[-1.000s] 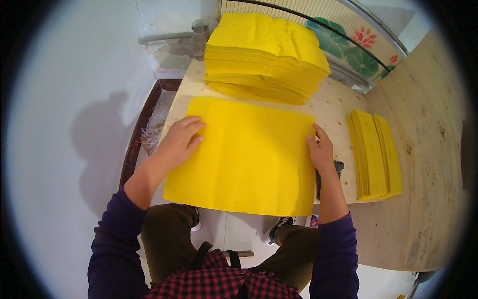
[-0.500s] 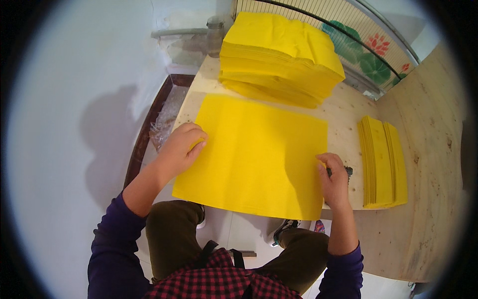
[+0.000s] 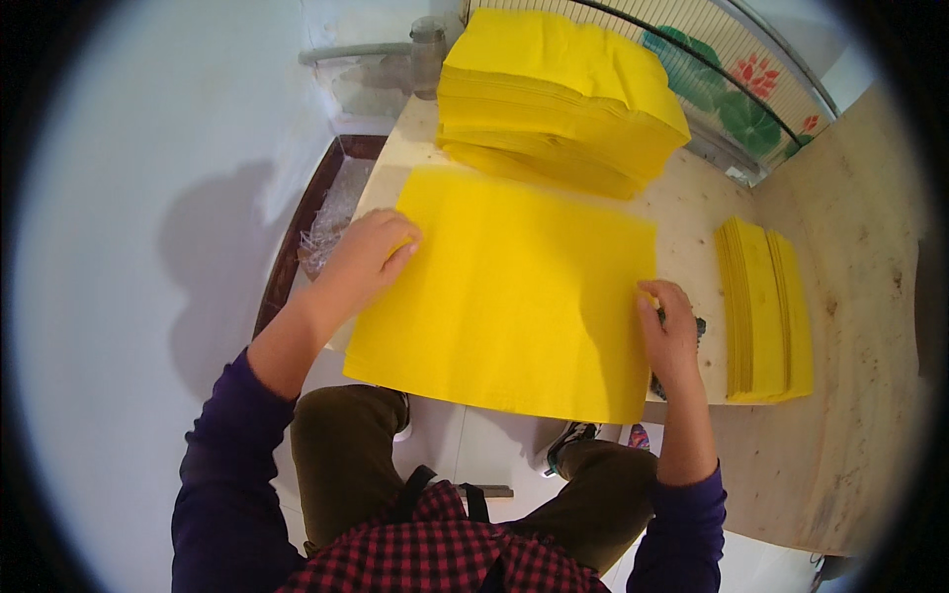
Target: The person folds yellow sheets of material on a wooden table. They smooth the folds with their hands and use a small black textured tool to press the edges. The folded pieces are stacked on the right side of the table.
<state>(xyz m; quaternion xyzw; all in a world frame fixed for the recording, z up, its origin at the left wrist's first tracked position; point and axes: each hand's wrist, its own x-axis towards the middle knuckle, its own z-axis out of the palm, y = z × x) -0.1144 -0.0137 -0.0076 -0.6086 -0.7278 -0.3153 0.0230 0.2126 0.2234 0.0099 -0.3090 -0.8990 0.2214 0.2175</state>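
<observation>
A flat yellow fabric-like sheet (image 3: 514,296) lies over the near part of the wooden table, its near edge overhanging the front. My left hand (image 3: 374,255) is closed on its left edge, thumb toward the sheet and fingers curled. On the opposite edge, my right hand (image 3: 672,331) grips with bent fingers and thumb. A small dark object (image 3: 700,326) shows partly behind the right hand; its kind is hidden. Beyond the sheet stands a tall stack of yellow sheets (image 3: 554,109), the top ones wavy.
Two narrow piles of folded yellow pieces (image 3: 761,306) lie at the right, beside an upright wooden panel (image 3: 850,326). A clear jar (image 3: 427,59) stands at the back left corner. Behind the table runs a rail with a flower-painted screen (image 3: 746,109). Clear plastic (image 3: 331,217) lies left of the table.
The view has tilted slightly, so everything sits a little higher. Both hands have moved a little farther forward along the sheet's edges.
</observation>
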